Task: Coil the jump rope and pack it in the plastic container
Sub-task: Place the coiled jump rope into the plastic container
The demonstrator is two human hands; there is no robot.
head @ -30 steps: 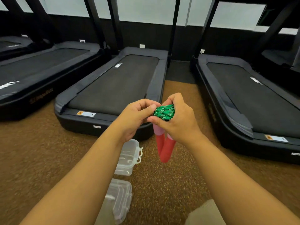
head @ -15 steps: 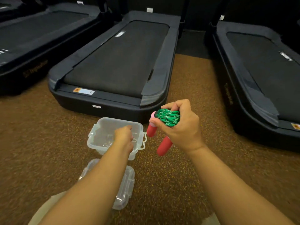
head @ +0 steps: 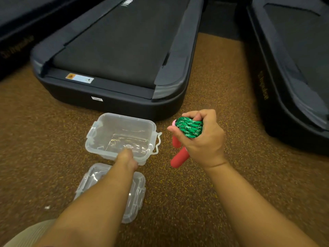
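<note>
The clear plastic container (head: 124,116) stands open and empty on the brown floor. My left hand (head: 127,157) grips its near rim, with the fingers reaching over the wall and mostly hidden. To the right of the container my right hand (head: 204,145) holds the coiled green jump rope (head: 189,128) above the floor. The rope's two red handles (head: 179,158) hang below my fist. The clear lid (head: 136,193) lies on the floor just in front of the container, partly under my left forearm.
A black treadmill (head: 115,50) ends right behind the container. Another treadmill (head: 293,68) runs along the right side, and a third shows at the far left. Brown speckled floor (head: 204,202) lies between them.
My left hand let go of the rope bundle and went down to the container's near rim. My right hand carried the coil lower, beside the container. The camera tilted down.
</note>
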